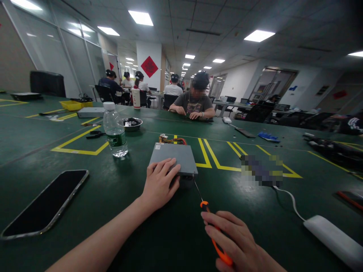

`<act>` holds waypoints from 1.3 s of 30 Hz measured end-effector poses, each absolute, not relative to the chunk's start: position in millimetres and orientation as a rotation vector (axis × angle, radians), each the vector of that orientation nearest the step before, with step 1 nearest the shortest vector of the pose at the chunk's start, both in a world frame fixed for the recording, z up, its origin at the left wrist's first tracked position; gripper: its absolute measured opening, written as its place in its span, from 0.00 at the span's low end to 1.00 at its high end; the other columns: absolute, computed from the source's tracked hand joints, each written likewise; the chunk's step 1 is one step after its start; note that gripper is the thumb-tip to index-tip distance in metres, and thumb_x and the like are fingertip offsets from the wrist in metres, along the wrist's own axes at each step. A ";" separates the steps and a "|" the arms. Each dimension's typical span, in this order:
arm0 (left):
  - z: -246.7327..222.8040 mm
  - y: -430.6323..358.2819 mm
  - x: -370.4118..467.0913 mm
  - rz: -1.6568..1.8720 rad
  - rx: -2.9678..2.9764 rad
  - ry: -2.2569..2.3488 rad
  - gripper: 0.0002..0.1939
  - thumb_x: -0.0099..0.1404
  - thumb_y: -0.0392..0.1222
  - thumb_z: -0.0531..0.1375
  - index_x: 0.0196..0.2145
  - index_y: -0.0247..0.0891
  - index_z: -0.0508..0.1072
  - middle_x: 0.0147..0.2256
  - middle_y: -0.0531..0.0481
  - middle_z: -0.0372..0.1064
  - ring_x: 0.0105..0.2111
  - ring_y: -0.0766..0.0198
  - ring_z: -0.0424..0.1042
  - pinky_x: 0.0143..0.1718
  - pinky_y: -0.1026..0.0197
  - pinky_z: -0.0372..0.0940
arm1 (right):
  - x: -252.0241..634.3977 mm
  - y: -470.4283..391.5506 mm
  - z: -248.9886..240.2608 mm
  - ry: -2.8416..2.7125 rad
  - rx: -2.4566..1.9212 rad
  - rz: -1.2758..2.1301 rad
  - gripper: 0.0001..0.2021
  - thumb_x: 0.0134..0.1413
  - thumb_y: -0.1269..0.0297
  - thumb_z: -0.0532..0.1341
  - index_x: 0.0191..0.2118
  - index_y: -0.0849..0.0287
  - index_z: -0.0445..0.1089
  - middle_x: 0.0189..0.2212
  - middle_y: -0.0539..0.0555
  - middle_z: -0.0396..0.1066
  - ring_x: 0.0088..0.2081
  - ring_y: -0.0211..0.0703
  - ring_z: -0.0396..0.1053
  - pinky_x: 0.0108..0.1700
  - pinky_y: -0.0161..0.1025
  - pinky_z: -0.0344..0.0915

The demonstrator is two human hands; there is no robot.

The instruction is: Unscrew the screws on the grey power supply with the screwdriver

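A grey metal computer power supply (pixel 174 153) lies on the green table, with a bundle of coloured cables (pixel 174 141) coming out at its far side. My left hand (pixel 161 181) rests on its top and near edge, fingers stretched out. In my right hand (pixel 236 236) is an orange and black screwdriver (pixel 205 206), gripped by the handle. Its thin shaft points up and left, and the tip meets the near right corner of the power supply. Whether a screw sits at the tip is too small to tell.
A water bottle (pixel 115 130) stands left of the power supply, near a metal bowl (pixel 132 124) of small dark parts. One phone (pixel 47 202) lies at the left. To the right are a white power bank (pixel 333 240) and cable. Opposite sits a person (pixel 195 102) working with both hands.
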State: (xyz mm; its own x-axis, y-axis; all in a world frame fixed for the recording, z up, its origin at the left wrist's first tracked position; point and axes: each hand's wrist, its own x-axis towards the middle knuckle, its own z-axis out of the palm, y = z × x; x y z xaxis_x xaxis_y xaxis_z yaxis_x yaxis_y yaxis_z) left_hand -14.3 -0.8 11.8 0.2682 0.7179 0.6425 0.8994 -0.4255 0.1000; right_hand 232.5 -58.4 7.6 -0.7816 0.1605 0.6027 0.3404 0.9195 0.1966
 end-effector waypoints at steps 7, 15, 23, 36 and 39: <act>10.7 -0.8 -13.9 -0.927 -2.249 -1.487 0.15 0.64 0.44 0.51 0.48 0.45 0.66 0.54 0.48 0.63 0.53 0.54 0.60 0.49 0.48 0.50 | 228.1 -61.1 15.9 -2.439 -0.346 -0.408 0.19 0.66 0.57 0.43 0.46 0.66 0.63 0.42 0.63 0.71 0.48 0.43 0.68 0.50 0.40 0.62; 10.8 -0.4 -14.0 -0.915 -2.246 -1.490 0.15 0.64 0.44 0.51 0.48 0.45 0.66 0.53 0.48 0.63 0.53 0.54 0.60 0.49 0.49 0.51 | 226.5 -59.1 13.7 -2.428 -0.326 -0.438 0.18 0.66 0.58 0.45 0.46 0.68 0.64 0.41 0.64 0.71 0.49 0.44 0.67 0.50 0.40 0.62; 10.0 -0.3 -12.5 -0.949 -2.240 -1.476 0.15 0.63 0.43 0.52 0.47 0.45 0.67 0.53 0.47 0.64 0.53 0.54 0.61 0.49 0.48 0.51 | 228.1 -58.0 12.4 -2.436 -0.342 -0.428 0.17 0.64 0.59 0.46 0.47 0.68 0.63 0.42 0.66 0.70 0.49 0.45 0.67 0.49 0.42 0.63; 10.5 -0.7 -13.6 -0.916 -2.256 -1.495 0.15 0.64 0.44 0.51 0.49 0.45 0.66 0.54 0.48 0.63 0.54 0.54 0.60 0.49 0.49 0.50 | 217.7 -67.8 22.4 -2.341 -0.420 -0.407 0.17 0.62 0.52 0.52 0.42 0.64 0.62 0.38 0.62 0.73 0.41 0.39 0.71 0.46 0.36 0.64; 10.6 -0.6 -13.2 -0.931 -2.248 -1.486 0.15 0.64 0.44 0.51 0.48 0.45 0.66 0.53 0.49 0.64 0.54 0.55 0.60 0.49 0.49 0.50 | 217.5 -66.0 24.8 -2.408 -0.380 -0.372 0.17 0.66 0.56 0.46 0.46 0.67 0.60 0.40 0.64 0.72 0.46 0.42 0.69 0.46 0.37 0.65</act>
State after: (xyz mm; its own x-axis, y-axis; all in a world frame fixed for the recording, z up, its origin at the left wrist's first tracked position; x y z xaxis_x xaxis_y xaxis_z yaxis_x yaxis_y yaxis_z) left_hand -13.2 -0.6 10.6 0.2595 0.7113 0.6533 0.8982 -0.4263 0.1074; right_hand 217.5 -66.0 24.8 -0.7383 0.1737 0.6517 0.3625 0.9171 0.1662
